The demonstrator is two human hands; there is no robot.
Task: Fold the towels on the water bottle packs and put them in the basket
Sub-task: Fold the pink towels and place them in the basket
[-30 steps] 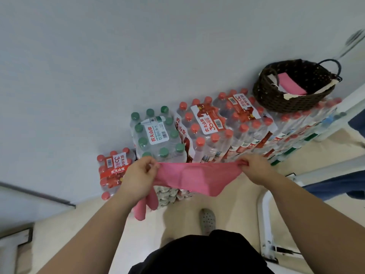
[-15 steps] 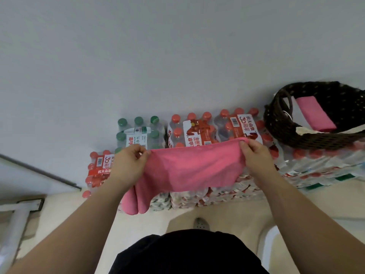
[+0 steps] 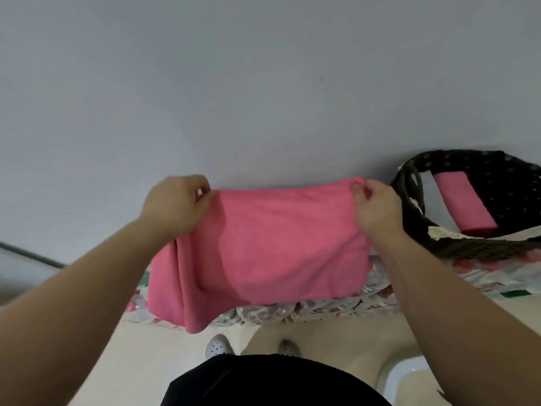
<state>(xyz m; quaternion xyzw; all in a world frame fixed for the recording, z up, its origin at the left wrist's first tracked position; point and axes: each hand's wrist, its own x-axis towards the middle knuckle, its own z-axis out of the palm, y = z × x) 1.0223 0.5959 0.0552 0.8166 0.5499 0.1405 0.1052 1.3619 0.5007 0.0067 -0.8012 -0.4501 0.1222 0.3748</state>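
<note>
Above the water bottle packs [image 3: 322,307], pink towel [image 3: 263,247] stretched level — long axis left-right, left hand [image 3: 175,206], right hand [image 3: 376,208] each pinching a top corner.

2 grey shoes [image 3: 219,345] on the cream floor [image 3: 140,356].

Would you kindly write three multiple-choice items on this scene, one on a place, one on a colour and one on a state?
1. Where is the basket?
A. On the water bottle packs, at right
B. On the floor
C. Hung on the wall

2. What colour is the held towel?
A. Blue
B. Pink
C. White

3. How is the towel held?
A. One hand only
B. Lying flat, untouched
C. Left hand and right hand pinch its top corners

Answers: 1 A, packs show beneath it; 2 B, plainly pink; 3 C, it hangs between both hands.
</note>
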